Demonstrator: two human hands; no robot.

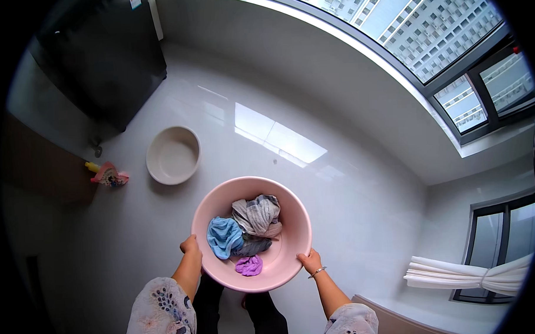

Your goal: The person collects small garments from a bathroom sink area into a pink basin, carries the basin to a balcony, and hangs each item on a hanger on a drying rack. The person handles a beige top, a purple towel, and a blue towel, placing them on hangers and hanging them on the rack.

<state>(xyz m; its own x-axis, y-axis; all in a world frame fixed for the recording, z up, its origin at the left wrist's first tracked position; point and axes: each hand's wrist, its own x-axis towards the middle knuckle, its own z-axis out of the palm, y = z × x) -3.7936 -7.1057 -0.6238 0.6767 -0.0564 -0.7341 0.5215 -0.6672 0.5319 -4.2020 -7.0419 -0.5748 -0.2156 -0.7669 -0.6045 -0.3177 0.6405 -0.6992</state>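
A large round pink basin [295, 211] hangs in front of me above the floor, held by its two sides. My left hand [190, 245] is closed on the left rim; my right hand [310, 261], with a bracelet at the wrist, grips the right rim with the thumb over the edge. Inside lie crumpled cloths: a light blue cloth [224, 237], a grey patterned cloth [256, 215], a dark grey cloth [254, 246] and a small purple cloth [249, 266]. The fingers under the rim are hidden on both sides.
An off-white basin [174, 155] stands on the shiny light floor [352, 217], ahead to the left. Beside it is a pink bag-like package [110, 175] with a yellow cap. A black appliance [102, 61] stands at the far left. Windows [416, 32] and a tied white curtain [468, 275] are at right.
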